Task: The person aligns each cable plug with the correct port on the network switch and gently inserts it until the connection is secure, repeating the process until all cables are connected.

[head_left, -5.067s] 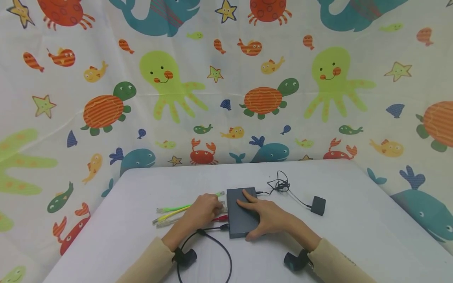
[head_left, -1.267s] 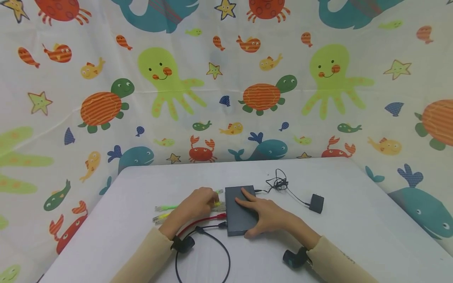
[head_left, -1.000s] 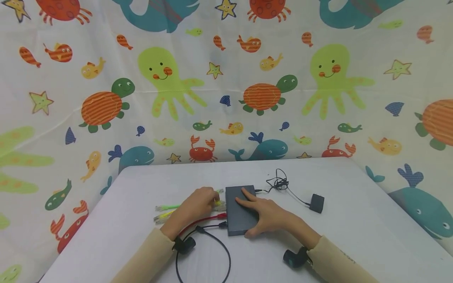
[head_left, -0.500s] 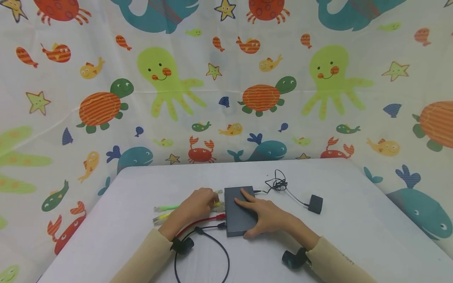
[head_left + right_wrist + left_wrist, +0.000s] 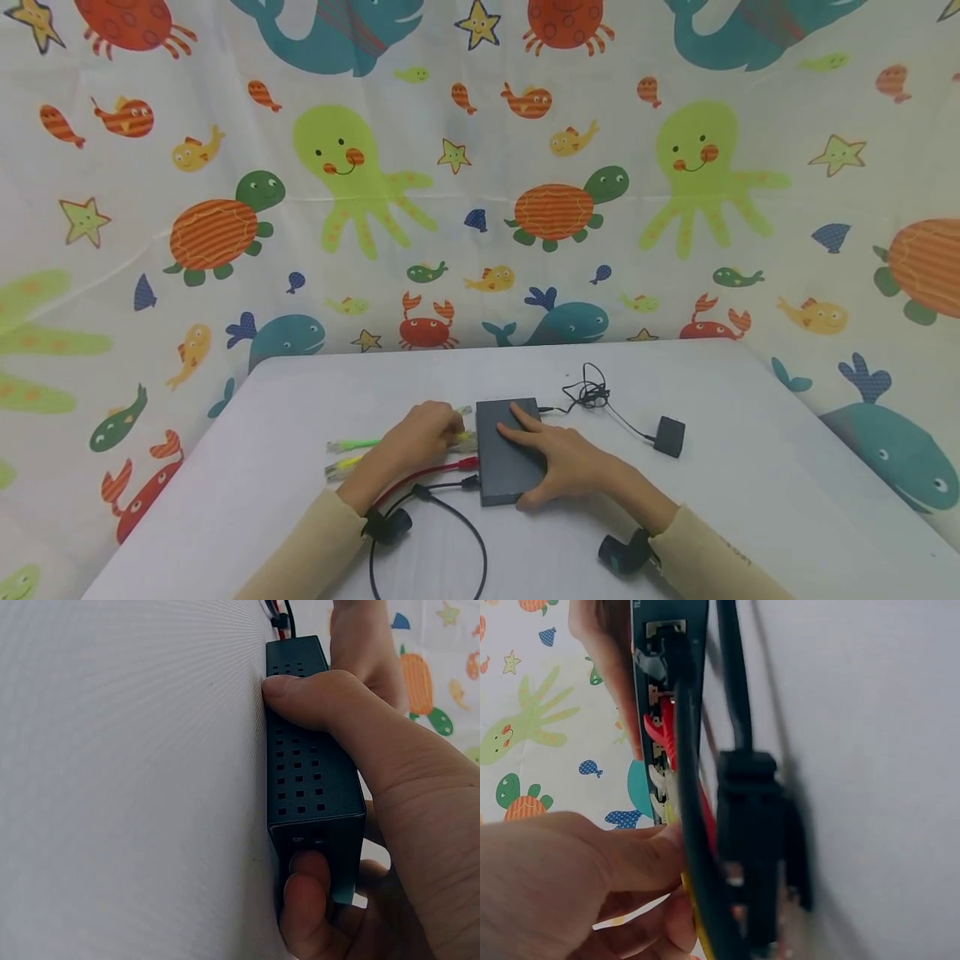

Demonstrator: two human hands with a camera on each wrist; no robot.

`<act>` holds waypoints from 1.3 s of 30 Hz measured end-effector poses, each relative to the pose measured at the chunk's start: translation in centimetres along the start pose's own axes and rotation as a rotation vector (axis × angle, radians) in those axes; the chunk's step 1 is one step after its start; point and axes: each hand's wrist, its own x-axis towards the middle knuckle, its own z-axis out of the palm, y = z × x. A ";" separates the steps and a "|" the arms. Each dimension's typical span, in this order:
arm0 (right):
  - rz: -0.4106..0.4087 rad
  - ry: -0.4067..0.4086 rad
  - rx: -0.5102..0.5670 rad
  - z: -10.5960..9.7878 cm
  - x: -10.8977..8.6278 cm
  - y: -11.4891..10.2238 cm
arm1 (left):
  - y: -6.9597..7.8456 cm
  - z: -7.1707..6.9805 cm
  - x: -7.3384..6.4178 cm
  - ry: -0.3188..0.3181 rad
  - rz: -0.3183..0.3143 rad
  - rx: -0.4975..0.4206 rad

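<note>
A dark grey network switch point(image 5: 510, 483) lies flat on the white table. My right hand point(image 5: 570, 462) grips it, thumb on the vented near side point(image 5: 697, 645) and other fingers over its top and far end. At its left, ported side, my left hand point(image 5: 420, 437) pinches a yellow network cable point(image 5: 696, 911) between thumb and fingers, right at the ports. The yellow cable's plug is hidden by the fingertips. A red network cable point(image 5: 667, 739) and a black cable point(image 5: 676, 660) sit in ports beside it, with pale plugs point(image 5: 658, 778) between the red one and my fingertips.
Loose ends of green point(image 5: 356, 444) and yellow cables lie left of my left forearm. The black cable loops toward the near edge. Right of the switch, a tangled thin black cord point(image 5: 592, 393) runs to a power adapter point(image 5: 669, 437). A sea-animal curtain point(image 5: 480, 250) hangs behind.
Compared with five seconds ago, my left hand has shifted slightly back from beside the red plug, and the red cable now shows curving under the wrist. Over the last second, both hands stay nearly still.
</note>
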 end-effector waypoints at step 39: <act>0.003 0.013 -0.017 0.1 0.0 -0.2 | 0.3 0.2 -0.3 0.031 -0.004 0.066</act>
